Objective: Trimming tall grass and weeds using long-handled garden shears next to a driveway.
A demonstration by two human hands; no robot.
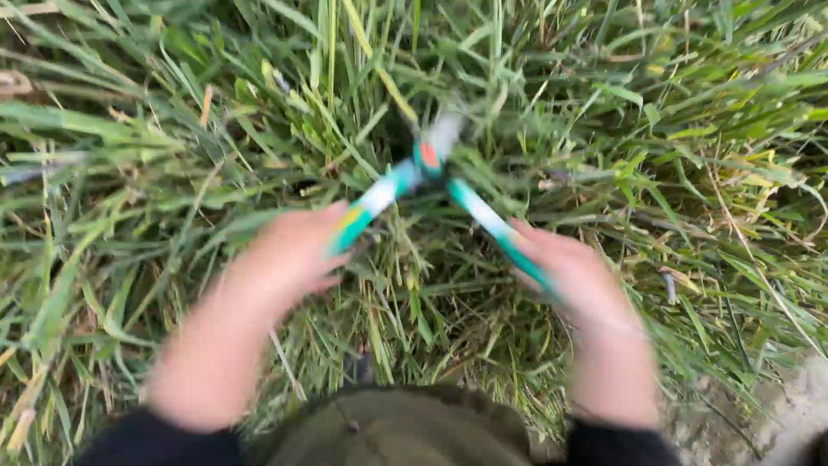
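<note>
Both hands grip the shears [429, 164]: left hand [289, 255] clenched on one teal-and-white handle, right hand [573, 276] on the other. Handles splay toward the person; blurred blades point away into tall grass [673, 112], centred between hands.

Your left hand [289, 250] wraps one teal-and-white handle of the shears [429, 168], your right hand [573, 276] the other, handles spread in a V. The blades, blurred, point to the upper middle of the frame into long grass [155, 138]. Bare soil [776, 414] shows at the lower right.
</note>
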